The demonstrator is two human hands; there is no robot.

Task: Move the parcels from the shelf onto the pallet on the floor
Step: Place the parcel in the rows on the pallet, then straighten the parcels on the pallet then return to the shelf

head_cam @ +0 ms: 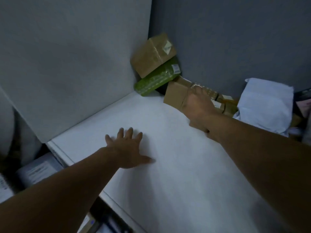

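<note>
Head view: your right hand (196, 105) reaches over cardboard box (175, 96) near shelf (151, 118) back edge; closed on it or not, cannot tell. Left hand (129, 148) flat, fingers spread, braced near front edge.

Risks:
- Pull box, leaning brown parcel (153, 54) and green parcel (156, 79) in back corner may topple.
- One-handed hold may slip.
- Pallet out of sight.
</note>
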